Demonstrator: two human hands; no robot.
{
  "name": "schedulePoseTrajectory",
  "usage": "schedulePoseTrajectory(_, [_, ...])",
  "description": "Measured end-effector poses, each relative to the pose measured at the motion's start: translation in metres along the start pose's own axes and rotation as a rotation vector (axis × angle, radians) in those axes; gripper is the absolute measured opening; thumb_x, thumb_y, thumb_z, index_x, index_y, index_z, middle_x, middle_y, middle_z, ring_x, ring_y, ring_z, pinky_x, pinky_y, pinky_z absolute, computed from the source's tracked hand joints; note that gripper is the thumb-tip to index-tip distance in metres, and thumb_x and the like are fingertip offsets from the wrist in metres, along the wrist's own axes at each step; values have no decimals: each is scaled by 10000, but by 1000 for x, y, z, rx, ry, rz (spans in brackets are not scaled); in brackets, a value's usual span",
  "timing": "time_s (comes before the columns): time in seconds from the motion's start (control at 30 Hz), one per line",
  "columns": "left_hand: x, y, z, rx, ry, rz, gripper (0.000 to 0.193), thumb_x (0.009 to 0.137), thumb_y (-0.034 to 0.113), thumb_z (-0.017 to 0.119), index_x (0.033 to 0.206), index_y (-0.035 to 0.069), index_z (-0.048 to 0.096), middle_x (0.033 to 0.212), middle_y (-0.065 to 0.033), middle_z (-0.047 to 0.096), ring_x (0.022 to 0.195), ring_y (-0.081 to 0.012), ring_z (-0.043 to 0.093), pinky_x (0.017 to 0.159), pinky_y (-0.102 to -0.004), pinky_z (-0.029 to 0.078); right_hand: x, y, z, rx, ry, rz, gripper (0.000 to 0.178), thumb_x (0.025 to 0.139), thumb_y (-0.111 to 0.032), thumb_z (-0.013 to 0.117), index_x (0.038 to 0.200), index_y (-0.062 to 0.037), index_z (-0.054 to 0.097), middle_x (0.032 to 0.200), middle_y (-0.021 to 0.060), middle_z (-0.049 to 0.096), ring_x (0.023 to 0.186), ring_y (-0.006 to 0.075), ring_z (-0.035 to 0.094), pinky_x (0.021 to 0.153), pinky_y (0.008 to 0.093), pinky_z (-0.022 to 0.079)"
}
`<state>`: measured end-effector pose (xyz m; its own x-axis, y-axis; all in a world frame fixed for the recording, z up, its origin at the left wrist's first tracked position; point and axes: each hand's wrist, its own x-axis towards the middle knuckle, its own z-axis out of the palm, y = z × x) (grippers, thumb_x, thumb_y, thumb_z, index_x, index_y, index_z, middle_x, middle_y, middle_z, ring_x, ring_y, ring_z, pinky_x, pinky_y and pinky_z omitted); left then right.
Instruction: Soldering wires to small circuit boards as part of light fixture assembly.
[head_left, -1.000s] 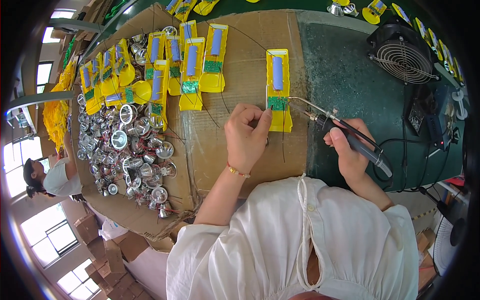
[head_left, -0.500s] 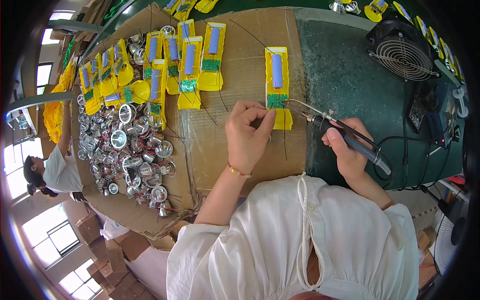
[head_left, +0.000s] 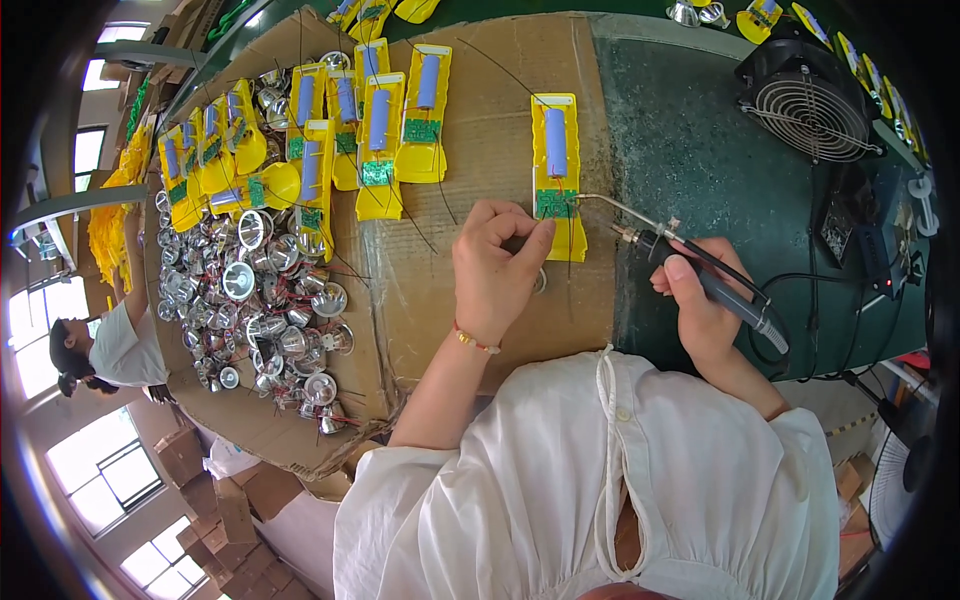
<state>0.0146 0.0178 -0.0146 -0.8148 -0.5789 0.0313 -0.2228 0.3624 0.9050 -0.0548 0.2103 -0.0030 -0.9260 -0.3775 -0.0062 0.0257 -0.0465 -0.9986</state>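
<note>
A yellow plastic housing (head_left: pixel 568 238) lies lengthwise on the cardboard in front of me. In it sit a purple cylindrical battery (head_left: pixel 556 138) and, below that, a green circuit board (head_left: pixel 553 204). My right hand (head_left: pixel 706 300) is wrapped round a soldering iron (head_left: pixel 720 292) with a thin curved metal tube attached. The tube's end is at the board's right edge, while the iron's tip stays apart, to the right of the housing. My left hand (head_left: pixel 496 262) is pinched closed beside the housing's lower left edge; what its fingers hold is hidden. Part of a small round rim shows below that thumb.
Several similar yellow housings (head_left: pixel 378 145) lie at the upper left, with loose dark wires. Below them is a heap of silver reflector cups (head_left: pixel 265 320). A black fan with a wire grille (head_left: pixel 808 118) stands at the upper right. Another person (head_left: pixel 125 345) is at the far left.
My right hand has shifted slightly right with the soldering iron, and the tube's end has moved a little up and right. My left hand has barely moved, still pinched.
</note>
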Motion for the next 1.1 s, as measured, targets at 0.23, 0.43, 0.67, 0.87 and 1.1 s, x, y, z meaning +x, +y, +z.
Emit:
schedulePoseTrajectory(0.23, [3, 3, -1, 36, 8, 28, 113, 727, 67, 686, 704, -25, 623, 766, -72, 549, 580, -132, 522, 524, -244, 425, 4, 7, -11, 20, 10, -22, 148, 821, -62, 607, 898, 40, 533, 720, 103, 603, 614, 124, 584, 562, 241, 491])
schedulePoseTrajectory(0.43, [6, 0, -5, -240, 73, -175, 141, 768, 106, 675, 766, -24, 622, 768, -42, 592, 651, -75, 554, 575, -211, 449, 5, 11, -30, 46, 59, 7, 128, 820, -37, 583, 901, 41, 522, 691, 102, 593, 590, 119, 565, 555, 237, 477])
schedulePoseTrajectory(0.67, [76, 42, 2, 407, -389, 86, 180, 729, 167, 593, 627, 25, 634, 523, -105, 583, 458, -248, 580, 511, -317, 483, 11, 15, -55, 18, 135, 81, 135, 819, -60, 600, 893, 33, 535, 701, 93, 601, 603, 117, 581, 562, 233, 486])
schedulePoseTrajectory(0.87, [241, 65, 81, 621, -262, 230, 227, 732, 288, 628, 803, 78, 672, 787, -128, 638, 793, -274, 616, 718, -366, 490, 16, 19, -49, 64, 155, 93, 118, 808, -32, 609, 870, 28, 529, 701, 93, 603, 607, 114, 582, 556, 237, 485])
schedulePoseTrajectory(1.1, [318, 50, 72, 824, -53, 162, 613, 601, 383, 709, 1084, 65, 506, 1030, -155, 564, 979, -313, 562, 812, -371, 465, 14, 26, -56, -41, 123, 66, 144, 786, -50, 642, 849, 17, 531, 675, 65, 624, 602, 96, 585, 565, 223, 478])
